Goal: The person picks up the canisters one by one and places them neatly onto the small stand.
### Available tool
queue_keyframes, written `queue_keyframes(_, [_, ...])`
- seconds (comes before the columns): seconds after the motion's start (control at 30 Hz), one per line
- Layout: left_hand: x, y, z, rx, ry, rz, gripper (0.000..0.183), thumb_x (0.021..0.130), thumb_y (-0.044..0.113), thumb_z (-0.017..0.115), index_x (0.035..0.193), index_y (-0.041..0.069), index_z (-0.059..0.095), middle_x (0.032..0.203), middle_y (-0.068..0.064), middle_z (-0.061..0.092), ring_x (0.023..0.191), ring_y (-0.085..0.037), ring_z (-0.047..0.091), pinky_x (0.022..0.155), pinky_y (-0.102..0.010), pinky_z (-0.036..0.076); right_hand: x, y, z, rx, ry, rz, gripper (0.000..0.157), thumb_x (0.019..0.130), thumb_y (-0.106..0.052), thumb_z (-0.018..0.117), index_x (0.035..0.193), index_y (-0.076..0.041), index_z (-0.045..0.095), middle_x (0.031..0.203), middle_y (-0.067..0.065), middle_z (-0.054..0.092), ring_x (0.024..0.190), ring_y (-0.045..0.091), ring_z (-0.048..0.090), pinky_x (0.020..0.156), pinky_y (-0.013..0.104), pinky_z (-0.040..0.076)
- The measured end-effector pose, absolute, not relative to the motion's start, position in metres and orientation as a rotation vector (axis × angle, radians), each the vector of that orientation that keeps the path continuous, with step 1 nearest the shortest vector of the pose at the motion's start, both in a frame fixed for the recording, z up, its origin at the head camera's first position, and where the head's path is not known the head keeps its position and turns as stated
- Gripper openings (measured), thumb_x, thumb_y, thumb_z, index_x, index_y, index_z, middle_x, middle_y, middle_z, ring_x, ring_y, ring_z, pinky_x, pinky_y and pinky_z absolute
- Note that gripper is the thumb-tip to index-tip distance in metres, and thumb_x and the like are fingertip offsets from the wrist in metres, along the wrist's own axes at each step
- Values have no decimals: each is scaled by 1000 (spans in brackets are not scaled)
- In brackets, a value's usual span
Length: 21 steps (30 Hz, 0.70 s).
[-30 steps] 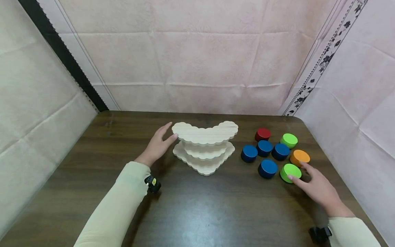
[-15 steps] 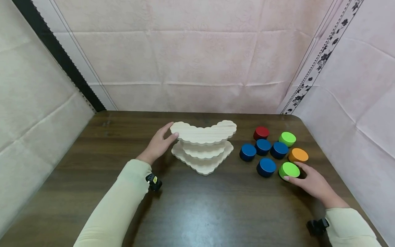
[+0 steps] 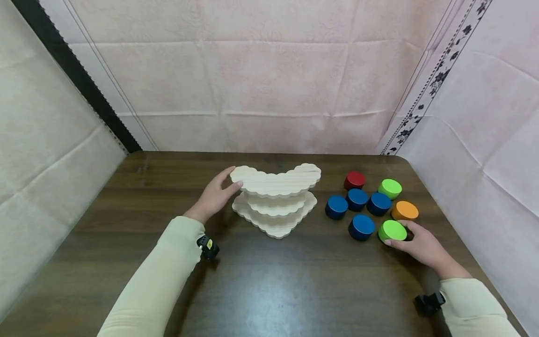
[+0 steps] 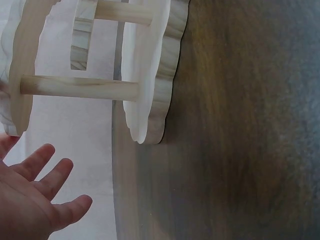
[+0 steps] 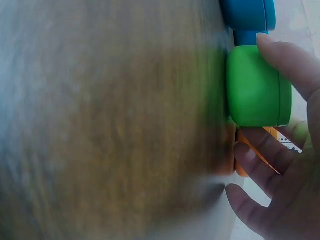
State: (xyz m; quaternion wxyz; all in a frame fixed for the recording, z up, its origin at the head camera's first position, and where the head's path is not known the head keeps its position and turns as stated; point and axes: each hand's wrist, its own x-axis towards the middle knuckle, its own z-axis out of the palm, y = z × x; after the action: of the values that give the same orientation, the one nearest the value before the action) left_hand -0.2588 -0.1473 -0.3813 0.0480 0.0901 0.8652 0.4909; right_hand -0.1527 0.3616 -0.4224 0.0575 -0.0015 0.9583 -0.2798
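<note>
A pale wooden tiered stand (image 3: 275,183) with scalloped shelves stands mid-table; in the left wrist view, round wooden posts (image 4: 82,87) join its shelves. My left hand (image 3: 212,196) holds the left end of the top shelf between thumb and index finger. The other fingers are spread and free in the left wrist view. On the right, my right hand (image 3: 423,245) has its thumb and fingers round the near green tin (image 3: 392,230), a small round one with a seam below its top (image 5: 255,87). This tin rests on or right at the tabletop.
Beyond the near green tin stand an orange tin (image 3: 405,210), another green tin (image 3: 389,188), a red tin (image 3: 354,180) and several blue tins (image 3: 361,227). All share the brown wooden table (image 3: 269,281). Pale cloth (image 3: 269,84) hangs behind and at both sides.
My right hand has moved in and closed its thumb and fingers round the near green tin. The left hand stays at the stand's top shelf. The head view has shifted slightly.
</note>
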Motion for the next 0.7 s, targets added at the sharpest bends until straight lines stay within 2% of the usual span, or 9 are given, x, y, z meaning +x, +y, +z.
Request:
queue_keyframes(0.07, [-258, -148, -381, 276, 2639, 1498, 70, 97, 43, 54, 153, 15, 25, 155, -12, 30, 138, -34, 32, 110, -55, 29, -154, 360, -423, -33, 2920, -853, 71, 85, -41, 73, 129, 9, 48, 123, 30, 52, 104, 39, 50, 85, 52, 44])
queue_keyframes(0.3, [-257, -148, -380, 259, 2633, 1520, 69, 96, 43, 56, 153, 16, 27, 153, -13, 33, 136, -35, 34, 110, -54, 30, -154, 352, -418, -78, 2960, -889, 71, 83, -38, 75, 127, 12, 48, 124, 32, 47, 106, 41, 44, 86, 56, 42])
queue_keyframes(0.47, [-258, -148, -381, 248, 2621, 1524, 70, 95, 44, 57, 153, 16, 27, 151, -12, 35, 134, -32, 37, 108, -53, 33, -152, 343, -408, -99, 3016, -895, 69, 82, -36, 77, 125, 10, 49, 121, 28, 47, 101, 36, 43, 78, 45, 44])
queue_keyframes(0.7, [-257, -147, -380, 232, 2603, 1551, 69, 96, 42, 57, 152, 15, 27, 146, -14, 39, 134, -33, 37, 108, -53, 34, -154, 332, -391, -85, 3063, -907, 73, 82, -35, 78, 127, 12, 46, 120, 29, 43, 104, 40, 41, 79, 50, 43])
